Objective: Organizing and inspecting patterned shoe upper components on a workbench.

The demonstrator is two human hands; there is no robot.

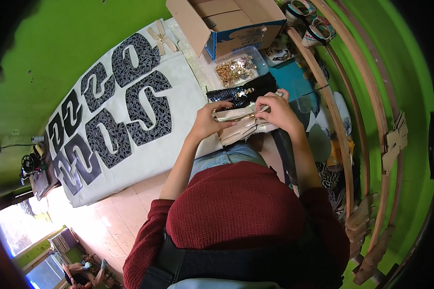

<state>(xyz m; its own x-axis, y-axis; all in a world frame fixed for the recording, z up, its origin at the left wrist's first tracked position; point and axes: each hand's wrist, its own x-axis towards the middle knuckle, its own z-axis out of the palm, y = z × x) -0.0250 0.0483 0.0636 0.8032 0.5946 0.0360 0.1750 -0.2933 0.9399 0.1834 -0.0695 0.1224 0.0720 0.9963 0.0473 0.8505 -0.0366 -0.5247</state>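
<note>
Close in front of my body, a bundle of cream leather-like straps [238, 131] lies across my lap at the table's near edge. My left hand [206, 121] grips its left end, thumb below and fingers above. At the right, my right hand [278, 113] is closed, with thumb and fingers pinching the upper strap; the fingertips partly hide it. Just beyond my hands are shiny black straps [222, 95] with a small gold-coloured fitting [246, 91] on them. Behind these sits a clear plastic tub [261, 63] holding many gold-coloured metal fittings [232, 71].
An open cardboard box [246, 34] stands at the back. Black patterned cut pieces [149, 108] lie in rows on the white-covered table [188, 91], with a cream cross-shaped piece [163, 39] at its far end. To the right, a wooden rack [333, 111] carries shoes [318, 32] and shoe forms [373, 248].
</note>
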